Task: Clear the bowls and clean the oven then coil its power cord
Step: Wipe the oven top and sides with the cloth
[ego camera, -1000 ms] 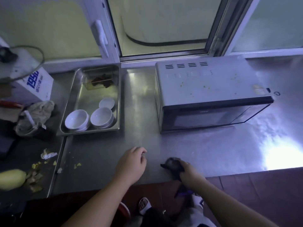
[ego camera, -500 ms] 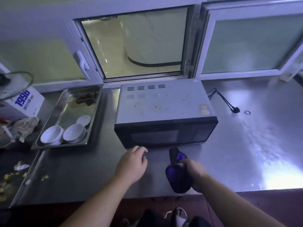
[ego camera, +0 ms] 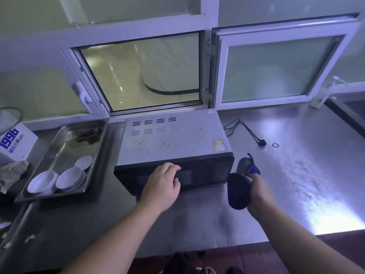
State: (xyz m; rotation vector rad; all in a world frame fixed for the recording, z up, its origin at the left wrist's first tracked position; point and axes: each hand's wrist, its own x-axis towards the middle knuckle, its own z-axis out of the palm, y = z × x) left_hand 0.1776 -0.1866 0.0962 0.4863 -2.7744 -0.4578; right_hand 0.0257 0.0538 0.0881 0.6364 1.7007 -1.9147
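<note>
A white oven [ego camera: 173, 139] with a dark glass door stands on the steel counter, crumbs scattered on its top. My left hand [ego camera: 163, 183] rests on the door's upper front edge with its fingers curled over it. My right hand [ego camera: 256, 187] grips a dark purple cloth [ego camera: 238, 191] just off the oven's front right corner. The black power cord [ego camera: 244, 128] lies loose on the counter to the oven's right, its plug at the end. Three white bowls [ego camera: 70, 178] sit in a steel tray [ego camera: 59, 155] to the left.
A small black ring [ego camera: 275, 145] lies beside the plug. A white box [ego camera: 14, 142] marked 1996 and a crumpled rag [ego camera: 11, 173] sit at far left. Food scraps dot the left counter edge. An open window [ego camera: 146, 74] is behind the oven.
My left hand has reached forward from the counter to the oven door's top edge. My right hand has lifted the cloth up and to the right, beside the oven.
</note>
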